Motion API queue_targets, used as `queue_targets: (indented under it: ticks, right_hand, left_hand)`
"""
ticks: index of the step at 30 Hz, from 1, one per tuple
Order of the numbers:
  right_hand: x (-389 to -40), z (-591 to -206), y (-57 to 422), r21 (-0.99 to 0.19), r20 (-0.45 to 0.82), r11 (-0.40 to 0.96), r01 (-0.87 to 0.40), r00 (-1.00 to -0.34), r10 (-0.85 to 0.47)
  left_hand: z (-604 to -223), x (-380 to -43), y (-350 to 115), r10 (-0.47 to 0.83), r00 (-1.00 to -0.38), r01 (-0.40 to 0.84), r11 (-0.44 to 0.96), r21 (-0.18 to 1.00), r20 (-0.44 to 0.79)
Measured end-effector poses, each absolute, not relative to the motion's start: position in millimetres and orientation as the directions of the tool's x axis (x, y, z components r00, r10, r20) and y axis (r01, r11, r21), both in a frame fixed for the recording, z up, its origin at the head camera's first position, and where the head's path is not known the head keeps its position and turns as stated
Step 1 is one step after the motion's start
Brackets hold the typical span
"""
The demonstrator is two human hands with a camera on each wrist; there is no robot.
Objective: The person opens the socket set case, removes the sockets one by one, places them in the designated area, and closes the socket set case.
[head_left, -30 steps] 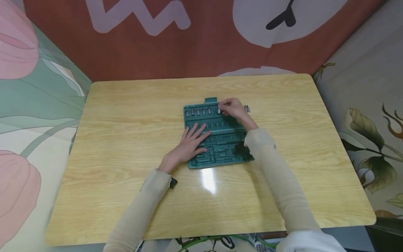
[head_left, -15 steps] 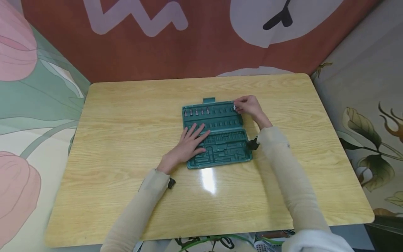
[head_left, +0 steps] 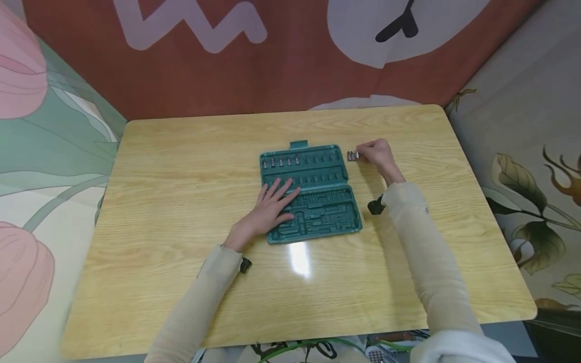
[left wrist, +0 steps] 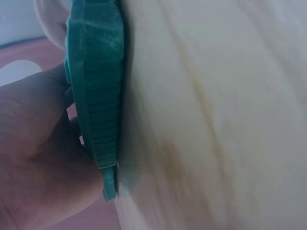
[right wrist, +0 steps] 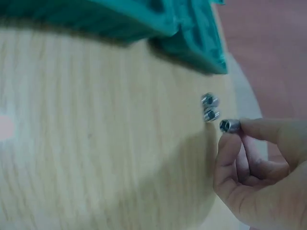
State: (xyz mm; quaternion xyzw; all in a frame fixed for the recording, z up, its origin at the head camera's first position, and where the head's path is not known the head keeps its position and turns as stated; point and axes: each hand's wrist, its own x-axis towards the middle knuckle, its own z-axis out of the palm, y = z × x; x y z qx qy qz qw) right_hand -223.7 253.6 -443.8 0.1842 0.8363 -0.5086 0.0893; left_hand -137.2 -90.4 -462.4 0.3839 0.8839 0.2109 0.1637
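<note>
An opened green socket case (head_left: 313, 214) lies flat on the table, with several small metal sockets (head_left: 281, 161) standing in the left part of its far row. Spread fingers of my left hand (head_left: 268, 210) rest on the case's left side; the left wrist view has the case's green edge (left wrist: 98, 86) beside that hand. Right of the case, my right hand (head_left: 379, 155) pinches one silver socket (right wrist: 230, 126) between thumb and index finger. Two more sockets (right wrist: 210, 108) sit side by side on the table, close to the pinched one.
The wooden table (head_left: 181, 166) extends around the case on all sides. A red patterned wall covering (head_left: 295, 75) rises behind its far edge. Cables (head_left: 295, 347) show below the near edge.
My right hand has carried a socket out of the case's far row, rightwards to the loose pair on the table. The left hand has stayed on the case.
</note>
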Motion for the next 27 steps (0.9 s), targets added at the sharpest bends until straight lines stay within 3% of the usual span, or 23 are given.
queue_targets:
  ticks: [11, 27]
  right_hand:
    - [-221, -452, 257, -0.787, -0.342, 0.44, 0.432, -0.9, 0.27]
    - [-224, -460, 250, -0.751, -0.254, 0.522, 0.403, -0.907, 0.336]
  left_hand:
    - [-465, -138, -90, 0.75, -0.653, 0.615, 0.607, 0.503, -0.107]
    - [-464, -139, -89, 0.748, -0.651, 0.602, 0.612, 0.514, -0.129]
